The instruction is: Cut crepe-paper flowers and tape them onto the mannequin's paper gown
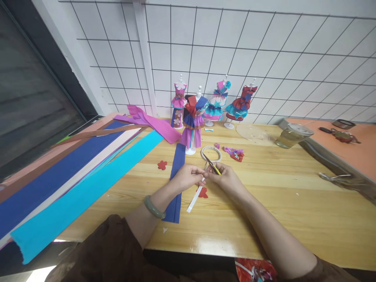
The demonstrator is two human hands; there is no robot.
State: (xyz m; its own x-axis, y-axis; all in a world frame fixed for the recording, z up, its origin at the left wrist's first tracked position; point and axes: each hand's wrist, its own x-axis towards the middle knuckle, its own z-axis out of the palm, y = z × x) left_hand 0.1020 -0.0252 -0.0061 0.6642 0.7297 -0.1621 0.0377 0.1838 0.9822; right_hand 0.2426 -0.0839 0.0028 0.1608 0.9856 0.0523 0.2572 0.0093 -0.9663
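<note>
My left hand (pixel 189 178) is closed in a pinch on a narrow white strip of tape (pixel 194 200), which hangs down toward the table's front. Close beside it, my right hand (pixel 225 178) is closed, with dark, yellow-edged scissors (pixel 212 163) held in it, pointing up and left. The fingertips of both hands meet at the strip's upper end, so their exact grip is partly hidden. Just beyond lies a white tape roll (pixel 211 148). A red paper flower (pixel 203 192) lies beneath the strip, and a blue crepe strip (pixel 175 199) passes under my left wrist.
A mini dress form (pixel 192 125) in crepe paper stands ahead, several others behind it. Long crepe strips (pixel 96 184) cover the left side. Another red flower (pixel 162 165) and a small crepe piece (pixel 234 153) lie nearby. A lidded plastic cup (pixel 293 136) stands right.
</note>
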